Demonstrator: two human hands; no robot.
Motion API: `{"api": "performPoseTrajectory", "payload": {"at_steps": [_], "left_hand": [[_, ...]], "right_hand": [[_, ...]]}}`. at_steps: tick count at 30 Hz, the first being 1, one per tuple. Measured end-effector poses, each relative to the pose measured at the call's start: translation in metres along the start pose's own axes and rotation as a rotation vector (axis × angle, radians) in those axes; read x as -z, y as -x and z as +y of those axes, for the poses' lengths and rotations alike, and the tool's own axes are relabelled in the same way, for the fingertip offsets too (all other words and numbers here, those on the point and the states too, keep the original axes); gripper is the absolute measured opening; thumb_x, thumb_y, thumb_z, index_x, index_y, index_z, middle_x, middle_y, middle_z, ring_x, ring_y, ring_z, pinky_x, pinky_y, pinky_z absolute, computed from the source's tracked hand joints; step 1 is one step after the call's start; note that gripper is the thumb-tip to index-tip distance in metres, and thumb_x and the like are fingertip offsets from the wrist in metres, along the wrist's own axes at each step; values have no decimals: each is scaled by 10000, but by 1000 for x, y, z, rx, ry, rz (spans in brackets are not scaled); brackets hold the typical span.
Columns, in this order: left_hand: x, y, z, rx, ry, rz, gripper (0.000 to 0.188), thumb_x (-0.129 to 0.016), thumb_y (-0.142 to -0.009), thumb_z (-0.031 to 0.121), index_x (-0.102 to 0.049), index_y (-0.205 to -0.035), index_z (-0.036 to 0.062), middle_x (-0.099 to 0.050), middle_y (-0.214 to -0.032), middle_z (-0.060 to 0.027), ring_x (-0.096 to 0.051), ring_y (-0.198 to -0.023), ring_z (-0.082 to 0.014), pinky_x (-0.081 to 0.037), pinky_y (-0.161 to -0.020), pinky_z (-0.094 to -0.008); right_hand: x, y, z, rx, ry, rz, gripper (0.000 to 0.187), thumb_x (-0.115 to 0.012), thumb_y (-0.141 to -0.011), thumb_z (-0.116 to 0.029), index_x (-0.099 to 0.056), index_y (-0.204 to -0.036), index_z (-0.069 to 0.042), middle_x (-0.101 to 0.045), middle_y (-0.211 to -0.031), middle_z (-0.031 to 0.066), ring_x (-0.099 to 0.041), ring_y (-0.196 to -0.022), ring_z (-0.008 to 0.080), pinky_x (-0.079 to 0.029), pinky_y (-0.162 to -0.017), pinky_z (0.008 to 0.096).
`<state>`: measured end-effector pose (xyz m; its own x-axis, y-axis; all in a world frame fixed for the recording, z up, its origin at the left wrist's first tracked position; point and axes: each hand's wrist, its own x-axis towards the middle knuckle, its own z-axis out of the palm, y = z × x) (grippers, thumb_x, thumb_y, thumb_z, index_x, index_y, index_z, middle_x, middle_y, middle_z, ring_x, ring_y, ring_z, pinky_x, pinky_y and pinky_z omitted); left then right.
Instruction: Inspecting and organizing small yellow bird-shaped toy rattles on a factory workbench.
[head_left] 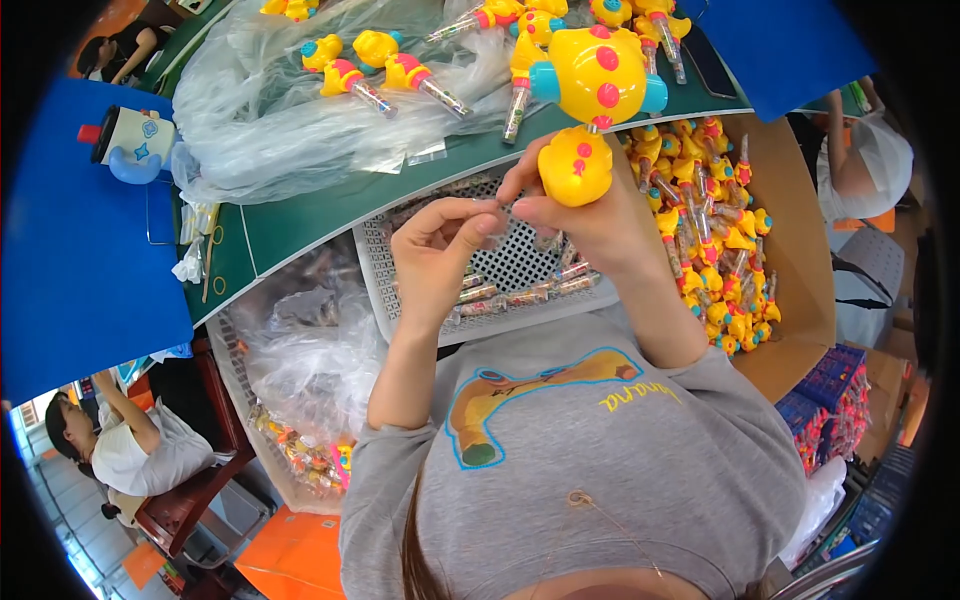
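Note:
My right hand holds a yellow toy figure with pink dots. Above the hand rises its larger rounded part, with blue pieces at the sides. Close to the right fingertips, my left hand is closed in a pinch; whatever lies between its fingers is too small to make out. Both hands are over a light grey plastic basket holding clear tubes of colourful bits. Several finished-looking yellow toys with filled tubes lie on the green table beyond.
Crumpled clear plastic sheeting covers much of the table. A cardboard box full of yellow toys stands at the right; another with plastic bags is at the left. A dark phone lies on the table. Other people sit nearby.

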<state>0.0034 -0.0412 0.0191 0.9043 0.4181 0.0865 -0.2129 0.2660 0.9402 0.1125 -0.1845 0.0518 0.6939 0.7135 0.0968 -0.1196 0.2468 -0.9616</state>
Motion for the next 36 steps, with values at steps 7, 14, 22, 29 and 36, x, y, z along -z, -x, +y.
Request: {"api": "performPoseTrajectory", "payload": {"at_steps": [7,14,22,29,36], "left_hand": [[7,4,3,80,-160,126,145,-672,-841,47,-648,-961,-30,-683,-864,-79,-648,-797,-126,-528,-716,-242],[4,6,1,-52,-77,32,157,-675,-836,40,-655,-975,-29,-683,-846,-68,-642,-781,-119,-518,-729,-236],[9,9,2,-7,-145,91,169,-683,-839,81,-652,-961,-32,-670,-862,-72,-623,-732,-115,-513,-694,-241],[13,4,8,154,-92,-131,112,-698,-811,68,-680,-874,-22,-656,-870,-66,-596,-811,-115,-463,-741,-239],[13,3,8,73,-142,-134,42,-700,-774,-6,-682,-804,-29,-658,-841,-94,-590,-781,-124,-465,-708,-251]], "right_hand": [[-5,0,-4,148,89,246,337,-704,-732,33,-520,-1002,-47,-625,-784,62,-537,-616,96,-434,-537,205],[-9,1,-4,50,138,61,255,-749,-715,-6,-570,-895,-27,-656,-849,71,-566,-679,84,-440,-575,215],[-18,6,-1,178,292,147,276,-720,-764,8,-514,-941,-40,-624,-780,63,-610,-706,111,-485,-600,221],[-11,6,-8,48,301,-11,257,-756,-728,-23,-586,-921,-14,-649,-811,38,-616,-761,101,-496,-686,247],[-11,8,-13,-9,309,-74,231,-746,-736,-18,-592,-908,-13,-651,-833,51,-625,-791,122,-504,-709,256]]}}
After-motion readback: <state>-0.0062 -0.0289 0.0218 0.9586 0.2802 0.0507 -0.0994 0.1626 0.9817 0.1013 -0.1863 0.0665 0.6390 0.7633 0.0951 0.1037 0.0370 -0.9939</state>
